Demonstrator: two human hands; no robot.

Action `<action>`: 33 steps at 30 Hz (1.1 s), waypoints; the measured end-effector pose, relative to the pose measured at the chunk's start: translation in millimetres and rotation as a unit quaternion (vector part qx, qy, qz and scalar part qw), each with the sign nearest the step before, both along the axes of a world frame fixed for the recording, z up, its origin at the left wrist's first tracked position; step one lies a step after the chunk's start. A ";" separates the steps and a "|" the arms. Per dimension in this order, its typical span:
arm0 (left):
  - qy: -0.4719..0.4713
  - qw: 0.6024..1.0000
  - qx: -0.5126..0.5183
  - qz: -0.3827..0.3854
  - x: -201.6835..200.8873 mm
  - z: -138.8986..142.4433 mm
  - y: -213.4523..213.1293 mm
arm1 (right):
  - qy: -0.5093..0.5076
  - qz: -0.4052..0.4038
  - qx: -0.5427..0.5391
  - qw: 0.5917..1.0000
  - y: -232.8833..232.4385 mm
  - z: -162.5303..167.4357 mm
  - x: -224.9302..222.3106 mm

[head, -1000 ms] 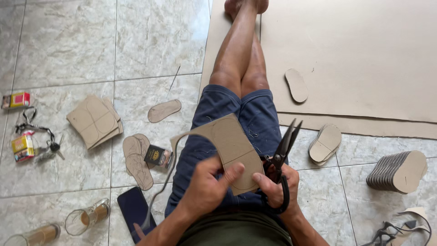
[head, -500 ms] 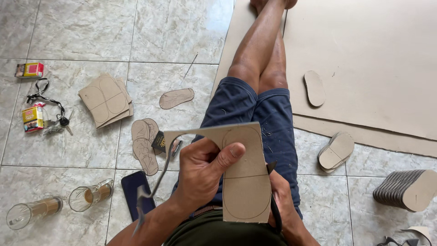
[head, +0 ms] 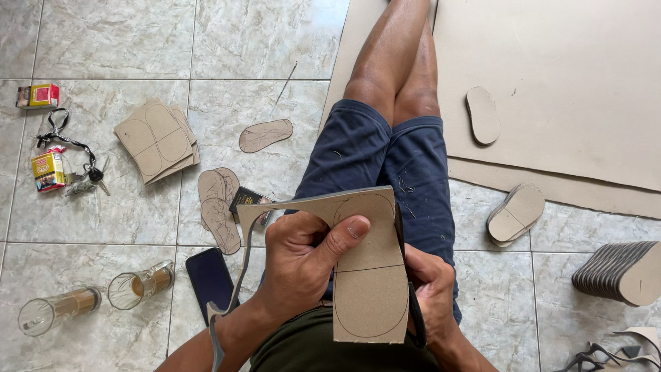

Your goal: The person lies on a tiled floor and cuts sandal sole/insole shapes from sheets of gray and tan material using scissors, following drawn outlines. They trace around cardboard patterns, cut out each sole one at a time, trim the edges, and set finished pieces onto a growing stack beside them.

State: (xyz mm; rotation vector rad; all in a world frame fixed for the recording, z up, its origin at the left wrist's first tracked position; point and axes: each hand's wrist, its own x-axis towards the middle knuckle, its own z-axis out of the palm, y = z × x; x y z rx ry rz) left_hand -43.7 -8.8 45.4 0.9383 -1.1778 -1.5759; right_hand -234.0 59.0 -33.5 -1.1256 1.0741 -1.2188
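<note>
The left hand (head: 303, 258) holds a piece of grey cardboard (head: 368, 275) upright over the lap, its thumb pressed flat across the face just under a pencilled sole outline and the other fingers curled behind the board — a firm pinch. The right hand (head: 430, 289) is mostly hidden behind the board's right edge; its fingers wrap the dark handles of a pair of shears (head: 412, 303), whose blade runs up along that edge, though whether the blades are parted or closed cannot be told from here. A long curved offcut strip (head: 237, 275) hangs from the board's upper left corner down past the wrist, so the cutting looks to be well into the outline, with the rounded lower end of the shape yet uncut. In my judgement the next stroke calls for turning the board with the left hand so the drawn curve feeds into the blades, keeping the thumb clear of the line. Finished soles lie about on the tiled floor (head: 103, 220) — a stack of cut soles (head: 516, 213) beside the right thigh, and marked cardboard blanks (head: 158, 141) to the left.
</note>
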 end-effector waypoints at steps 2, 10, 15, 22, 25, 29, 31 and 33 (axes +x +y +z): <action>0.017 1.000 0.005 0.001 -0.6 -3.9 0.6 | 0.004 -0.009 -0.010 1.000 0.7 -0.2 0.7; 0.060 0.998 0.009 -0.001 -0.1 -15.1 -1.3 | 0.020 -0.032 -0.011 0.999 5.2 -6.4 2.8; 0.064 0.997 0.035 -0.006 5.9 -12.4 -2.1 | 0.052 -0.022 0.024 0.998 5.2 -6.3 1.8; -0.002 0.999 0.028 -0.035 8.8 -6.3 2.3 | 0.012 -0.014 0.040 0.999 2.2 -0.2 5.5; 0.006 0.999 0.036 -0.036 10.3 -5.9 0.9 | 0.027 -0.014 0.024 0.999 3.7 1.0 6.6; 0.018 0.996 0.071 -0.049 11.9 -6.6 -1.1 | 0.033 0.001 0.036 0.999 1.9 3.1 4.2; -0.009 0.996 0.055 -0.065 12.0 -6.7 -1.5 | 0.017 0.008 0.042 0.999 -1.2 4.5 2.0; -0.020 0.996 0.038 -0.078 12.0 -6.5 -2.4 | -0.008 0.010 0.049 0.999 -3.0 4.9 2.5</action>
